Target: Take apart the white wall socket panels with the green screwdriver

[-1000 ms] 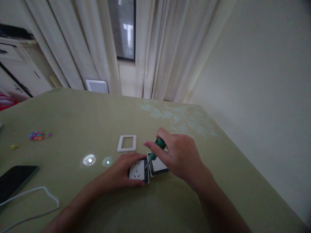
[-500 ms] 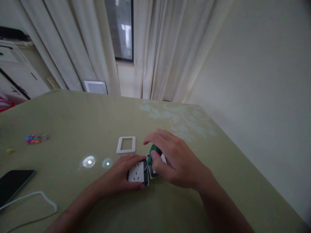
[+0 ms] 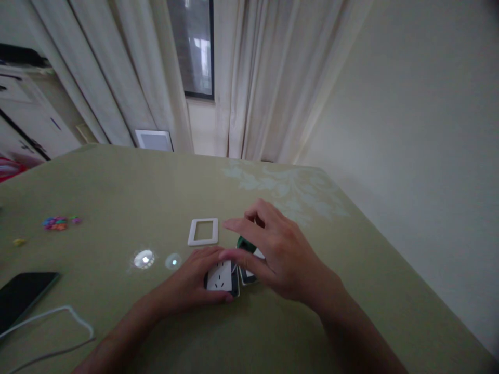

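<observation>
The left hand (image 3: 191, 283) pins a white socket plate (image 3: 219, 275) flat on the bench (image 3: 273, 332). The right hand (image 3: 278, 254) grips a green-handled screwdriver (image 3: 245, 244), forefinger outstretched. The plate looks light, stiff and slippery, best held by its edges.

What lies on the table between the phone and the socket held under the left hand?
In the head view, between the phone and the socket lie a white cable and bare green tablecloth.

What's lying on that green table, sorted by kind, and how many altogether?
Socket or switch modules: 2 (socket module, second module)
White frame: 1
Green-handled screwdriver: 1
Phone: 1
White cable: 1
Pile of coloured bits: 1
Total: 7
</observation>
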`<control>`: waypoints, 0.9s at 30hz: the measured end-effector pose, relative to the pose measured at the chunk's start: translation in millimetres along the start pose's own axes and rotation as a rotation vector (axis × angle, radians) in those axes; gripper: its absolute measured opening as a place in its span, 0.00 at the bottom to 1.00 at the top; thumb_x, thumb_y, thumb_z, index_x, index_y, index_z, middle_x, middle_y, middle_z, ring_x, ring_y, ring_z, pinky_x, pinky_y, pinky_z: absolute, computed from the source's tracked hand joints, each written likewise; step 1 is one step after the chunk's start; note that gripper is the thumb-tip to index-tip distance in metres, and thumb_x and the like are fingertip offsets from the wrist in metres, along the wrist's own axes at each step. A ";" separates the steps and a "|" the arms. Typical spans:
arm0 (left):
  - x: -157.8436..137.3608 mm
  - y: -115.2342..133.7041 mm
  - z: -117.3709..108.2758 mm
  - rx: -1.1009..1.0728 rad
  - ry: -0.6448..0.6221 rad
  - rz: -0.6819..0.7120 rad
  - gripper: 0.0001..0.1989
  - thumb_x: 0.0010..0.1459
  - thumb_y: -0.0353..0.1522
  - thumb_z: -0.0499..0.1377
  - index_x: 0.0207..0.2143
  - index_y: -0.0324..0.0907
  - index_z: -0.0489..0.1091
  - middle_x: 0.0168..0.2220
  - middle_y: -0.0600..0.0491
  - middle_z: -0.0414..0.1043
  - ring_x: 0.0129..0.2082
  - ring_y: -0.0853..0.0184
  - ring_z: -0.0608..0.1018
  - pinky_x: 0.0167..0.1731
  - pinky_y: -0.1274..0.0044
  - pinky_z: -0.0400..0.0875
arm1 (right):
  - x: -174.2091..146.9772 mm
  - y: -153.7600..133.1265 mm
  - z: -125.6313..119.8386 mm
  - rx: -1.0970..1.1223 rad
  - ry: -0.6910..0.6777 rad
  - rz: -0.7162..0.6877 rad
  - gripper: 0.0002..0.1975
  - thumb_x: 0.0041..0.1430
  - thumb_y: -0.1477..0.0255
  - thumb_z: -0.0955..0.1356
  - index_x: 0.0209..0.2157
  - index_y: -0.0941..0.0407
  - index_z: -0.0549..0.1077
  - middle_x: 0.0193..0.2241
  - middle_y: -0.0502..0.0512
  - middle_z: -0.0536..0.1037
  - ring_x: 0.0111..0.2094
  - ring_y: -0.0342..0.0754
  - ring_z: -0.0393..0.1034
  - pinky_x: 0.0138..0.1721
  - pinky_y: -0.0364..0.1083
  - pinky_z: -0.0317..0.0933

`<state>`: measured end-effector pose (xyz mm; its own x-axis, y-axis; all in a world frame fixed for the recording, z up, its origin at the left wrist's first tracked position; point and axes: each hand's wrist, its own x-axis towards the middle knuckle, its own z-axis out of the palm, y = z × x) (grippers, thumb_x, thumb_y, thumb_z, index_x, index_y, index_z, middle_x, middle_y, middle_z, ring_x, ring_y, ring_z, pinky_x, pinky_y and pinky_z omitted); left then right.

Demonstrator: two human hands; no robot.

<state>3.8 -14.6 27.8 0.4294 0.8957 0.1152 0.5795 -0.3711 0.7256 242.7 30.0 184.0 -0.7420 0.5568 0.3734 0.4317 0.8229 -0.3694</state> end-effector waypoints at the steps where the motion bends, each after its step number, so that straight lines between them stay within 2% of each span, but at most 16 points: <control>1: -0.1 0.6 -0.2 0.006 -0.007 -0.009 0.40 0.56 0.48 0.74 0.68 0.53 0.68 0.66 0.45 0.72 0.64 0.43 0.72 0.65 0.50 0.66 | 0.6 0.5 1.3 0.013 0.032 0.025 0.17 0.75 0.62 0.68 0.57 0.55 0.78 0.45 0.58 0.72 0.45 0.52 0.70 0.47 0.50 0.67; 3: -0.5 2.0 -0.7 0.018 -0.020 -0.029 0.42 0.55 0.48 0.75 0.69 0.53 0.66 0.66 0.45 0.71 0.65 0.42 0.72 0.65 0.50 0.66 | 1.6 0.7 2.0 0.094 0.042 0.032 0.15 0.76 0.67 0.67 0.58 0.57 0.77 0.47 0.59 0.72 0.47 0.51 0.70 0.51 0.50 0.68; 7: -1.2 4.2 -1.4 0.027 -0.018 -0.041 0.36 0.59 0.45 0.73 0.67 0.55 0.69 0.66 0.49 0.72 0.65 0.44 0.72 0.65 0.53 0.67 | 0.4 -4.6 -4.1 0.255 -0.113 -0.107 0.19 0.76 0.74 0.64 0.65 0.55 0.70 0.53 0.59 0.76 0.56 0.51 0.68 0.64 0.53 0.62; 9: -1.3 4.5 -2.0 0.034 -0.007 -0.024 0.36 0.58 0.45 0.73 0.67 0.54 0.69 0.67 0.48 0.71 0.67 0.43 0.69 0.66 0.52 0.65 | -0.8 -6.7 -6.8 0.315 -0.153 -0.137 0.23 0.75 0.77 0.62 0.68 0.55 0.66 0.58 0.60 0.76 0.60 0.51 0.67 0.66 0.54 0.61; 11: -1.4 6.2 -3.0 0.034 0.005 0.014 0.37 0.56 0.46 0.75 0.66 0.52 0.70 0.66 0.46 0.71 0.67 0.42 0.68 0.68 0.51 0.62 | -1.2 -6.6 -7.1 0.364 -0.135 -0.119 0.27 0.71 0.81 0.61 0.69 0.56 0.63 0.63 0.61 0.73 0.63 0.51 0.66 0.66 0.55 0.62; 13: -1.5 11.4 -3.4 0.002 0.044 0.048 0.31 0.60 0.45 0.72 0.64 0.51 0.72 0.63 0.46 0.74 0.65 0.45 0.71 0.67 0.53 0.63 | -0.5 -5.1 -5.4 0.391 -0.118 -0.099 0.30 0.69 0.83 0.61 0.70 0.57 0.63 0.65 0.62 0.71 0.65 0.51 0.65 0.67 0.55 0.62; 16: -0.4 25.0 -1.0 -0.123 0.157 0.059 0.13 0.72 0.40 0.60 0.55 0.48 0.76 0.52 0.48 0.80 0.52 0.56 0.79 0.56 0.65 0.73 | 2.0 -3.1 -2.0 0.419 -0.140 -0.119 0.31 0.68 0.84 0.61 0.70 0.57 0.62 0.65 0.62 0.71 0.65 0.50 0.65 0.68 0.54 0.61; 18: 2.6 33.3 2.9 -0.196 0.212 0.049 0.11 0.74 0.37 0.56 0.44 0.44 0.78 0.40 0.51 0.82 0.40 0.61 0.80 0.43 0.72 0.75 | 3.5 -2.4 -0.4 0.436 -0.145 -0.150 0.31 0.68 0.84 0.62 0.70 0.57 0.63 0.63 0.62 0.72 0.64 0.51 0.66 0.67 0.53 0.62; 20: 7.6 37.0 7.5 -0.232 0.227 0.044 0.13 0.72 0.35 0.56 0.35 0.42 0.76 0.32 0.54 0.80 0.32 0.64 0.78 0.35 0.75 0.73 | 4.0 -2.2 0.4 0.438 -0.137 -0.164 0.30 0.67 0.84 0.62 0.69 0.57 0.64 0.62 0.61 0.74 0.63 0.51 0.67 0.67 0.53 0.63; 23: 16.3 34.6 11.6 -0.256 0.242 0.007 0.12 0.67 0.34 0.59 0.31 0.40 0.77 0.29 0.53 0.80 0.30 0.64 0.77 0.31 0.77 0.71 | 2.8 -1.4 1.4 0.397 -0.118 -0.126 0.25 0.70 0.79 0.67 0.66 0.55 0.68 0.59 0.60 0.76 0.60 0.50 0.71 0.64 0.51 0.64; 27: 21.7 33.6 6.5 -0.269 0.282 -0.038 0.09 0.61 0.35 0.65 0.29 0.40 0.76 0.28 0.54 0.78 0.28 0.66 0.75 0.28 0.79 0.68 | 0.8 1.8 4.9 0.276 -0.023 -0.074 0.21 0.70 0.72 0.72 0.62 0.55 0.73 0.56 0.58 0.80 0.57 0.50 0.74 0.61 0.49 0.66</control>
<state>37.0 -9.2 50.3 0.1824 0.9536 0.2394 0.3730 -0.2924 0.8806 240.3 31.4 179.4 -0.7791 0.4911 0.3896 0.2225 0.7976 -0.5607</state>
